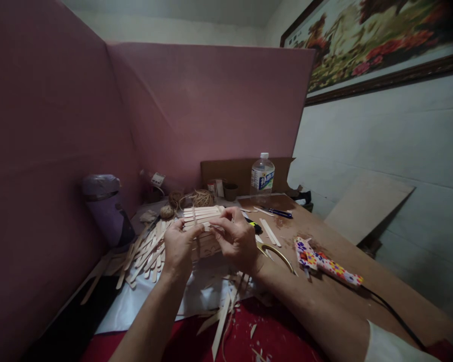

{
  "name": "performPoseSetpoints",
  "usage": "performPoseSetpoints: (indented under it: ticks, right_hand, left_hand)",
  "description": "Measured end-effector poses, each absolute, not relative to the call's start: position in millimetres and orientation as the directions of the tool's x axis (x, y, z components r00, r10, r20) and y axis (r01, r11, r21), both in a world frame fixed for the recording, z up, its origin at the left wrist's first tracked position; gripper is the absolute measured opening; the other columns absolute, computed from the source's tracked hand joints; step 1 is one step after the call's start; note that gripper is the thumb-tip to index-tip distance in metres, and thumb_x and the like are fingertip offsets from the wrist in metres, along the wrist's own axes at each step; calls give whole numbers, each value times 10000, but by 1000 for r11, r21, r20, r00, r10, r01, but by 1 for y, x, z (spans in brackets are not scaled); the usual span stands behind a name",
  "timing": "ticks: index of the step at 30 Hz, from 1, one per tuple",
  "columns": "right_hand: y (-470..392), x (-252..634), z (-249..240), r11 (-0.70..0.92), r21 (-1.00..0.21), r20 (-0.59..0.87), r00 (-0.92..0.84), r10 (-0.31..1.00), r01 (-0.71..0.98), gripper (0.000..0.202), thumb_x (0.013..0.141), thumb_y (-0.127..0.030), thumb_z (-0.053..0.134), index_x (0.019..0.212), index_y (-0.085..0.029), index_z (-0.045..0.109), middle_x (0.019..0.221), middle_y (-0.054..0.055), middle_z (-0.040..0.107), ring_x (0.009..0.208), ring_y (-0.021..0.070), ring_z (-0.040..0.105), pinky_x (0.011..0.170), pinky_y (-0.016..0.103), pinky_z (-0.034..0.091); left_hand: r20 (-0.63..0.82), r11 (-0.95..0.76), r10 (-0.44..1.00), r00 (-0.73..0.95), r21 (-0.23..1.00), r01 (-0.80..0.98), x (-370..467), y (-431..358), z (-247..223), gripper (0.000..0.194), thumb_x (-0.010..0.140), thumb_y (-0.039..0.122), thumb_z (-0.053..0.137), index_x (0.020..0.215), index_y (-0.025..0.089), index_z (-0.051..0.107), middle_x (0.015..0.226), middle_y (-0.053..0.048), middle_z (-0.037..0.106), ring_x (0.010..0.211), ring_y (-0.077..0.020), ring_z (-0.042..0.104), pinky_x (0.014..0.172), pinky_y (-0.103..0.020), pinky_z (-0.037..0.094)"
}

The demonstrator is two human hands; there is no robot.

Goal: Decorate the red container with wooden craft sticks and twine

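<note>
The left hand point(179, 245) is pinching a row of joined wooden sticks point(202, 215), thumb in front, and the row is sitting up between both hands over the middle of the table point(366, 306). The right hand point(234, 234) is pressing its thumb and finger together at the near side of the row, but I cannot tell what is sitting between them. That hand is hiding the row's right end, and the right wrist is hiding part of the gold-handled scissors point(277, 254). A messy stick pile point(151, 254) is lying just beside the left hand, with too many to count. Two loose sticks point(271, 232) are lying side by side past the right hand. Three string balls point(203, 197) are resting behind the row. One bottle point(263, 176), one purple cup point(105, 208) and one brown pot point(230, 191) are standing around, and one flowery glue gun point(326, 266) is lying on the right
</note>
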State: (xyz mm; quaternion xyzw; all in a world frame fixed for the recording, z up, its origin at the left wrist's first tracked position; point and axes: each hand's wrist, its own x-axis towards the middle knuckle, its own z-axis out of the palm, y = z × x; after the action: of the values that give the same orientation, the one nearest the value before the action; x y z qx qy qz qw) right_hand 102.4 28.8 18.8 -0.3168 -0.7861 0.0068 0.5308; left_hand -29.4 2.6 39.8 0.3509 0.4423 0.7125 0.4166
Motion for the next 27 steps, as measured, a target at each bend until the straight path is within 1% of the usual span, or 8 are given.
performPoseSetpoints:
  ticks: [3,8,12,15,20,23,27]
  right_hand:
    - [29,100,18,797,-320,834,-247,494,513,160,842,-216,543,926,-225,679,905,50,481,841,173,517,735,277,443]
    - [28,100,16,803,-282,854,-244,460,525,180,851,-217,523,963,-225,664,915,55,512,850,184,504,750,299,427]
    - [24,99,15,805,-214,845,-309,437,554,132,852,-235,523,878,-220,652,892,50,536,855,193,494,751,309,404]
    - [22,96,15,785,-201,837,-314,449,587,127,867,-240,506,887,-201,625,908,59,562,869,201,492,766,319,389]
    - [21,91,16,741,-206,827,-291,481,639,134,896,-257,475,843,-193,580,876,60,583,857,208,488,768,326,368]
    - [20,89,17,713,-183,823,-292,488,677,151,901,-265,465,820,-186,565,860,63,585,831,213,480,748,333,352]
    - [18,88,19,690,-151,822,-297,485,708,173,903,-270,455,797,-181,558,843,67,585,816,218,470,735,341,334]
  left_hand:
    - [119,-257,901,-418,921,-292,-29,3,39,406,459,230,757,823,103,628,667,-19,671,529,-151,596,575,-301,487]
    - [167,-299,889,-426,917,-265,-28,4,36,371,482,225,745,816,112,629,688,-17,672,548,-148,598,569,-282,477]
    - [164,-298,895,-416,911,-283,-27,2,36,356,492,220,737,814,119,623,652,-4,662,526,-146,593,553,-277,471]
    - [155,-294,896,-417,910,-292,-26,2,37,357,489,218,739,810,121,618,651,-3,662,522,-145,594,557,-280,472]
    - [173,-306,885,-432,916,-261,-27,6,33,388,470,228,756,820,127,623,674,-5,667,547,-148,600,575,-281,473]
    - [179,-312,884,-432,914,-260,-26,6,31,370,492,222,736,830,129,619,665,2,658,559,-146,602,592,-276,469]
    - [172,-302,892,-418,915,-269,-26,4,31,330,530,198,690,845,141,607,647,22,639,533,-130,585,565,-257,455]
